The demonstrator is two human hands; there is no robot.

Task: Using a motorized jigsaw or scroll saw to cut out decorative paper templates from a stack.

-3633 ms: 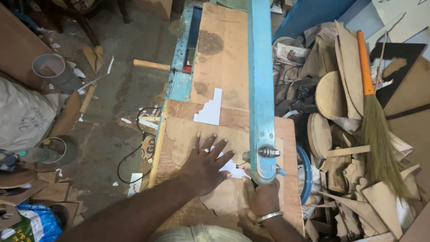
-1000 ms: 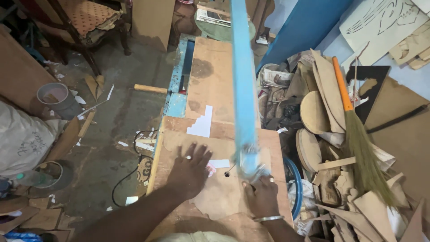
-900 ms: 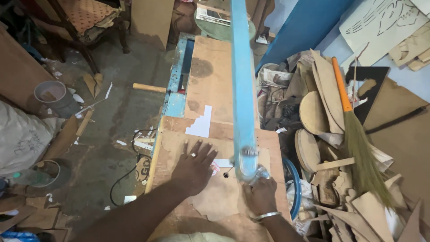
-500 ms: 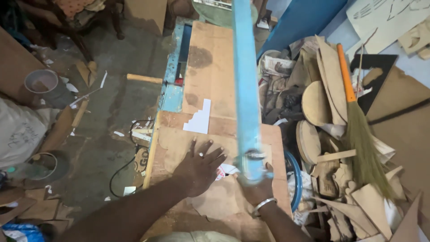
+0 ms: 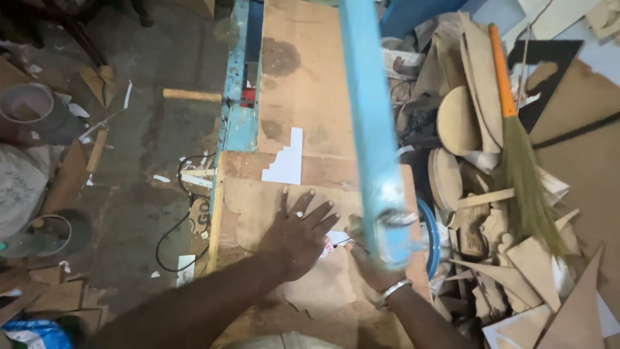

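Here the left hand (image 5: 298, 234) lies flat with fingers spread, palm pressing a thin brown wooden sheet (image 5: 258, 207) whose near and left edges are cut in wavy curves. The sheet rests on the plank workbench (image 5: 310, 97), its left edge close to the bench's left rim. Just beyond the fingertips lies a white stepped paper cutout (image 5: 285, 163), touching the sheet's far border. Between the two hands a small white scrap (image 5: 336, 238) with red marks sits on the sheet. The right hand (image 5: 365, 258), wearing a metal bangle (image 5: 392, 292), sits under the blurred end of a light-blue machine arm (image 5: 368, 129); whether its fingers are curled or pinching anything I cannot tell.

Left of the grip the bench drops to a littered floor with a black cable (image 5: 169, 239). Right of it, wooden offcuts (image 5: 516, 258) and a broom (image 5: 516, 161) with an orange handle crowd close to the bench edge. Beyond the hands the bench top is bare.
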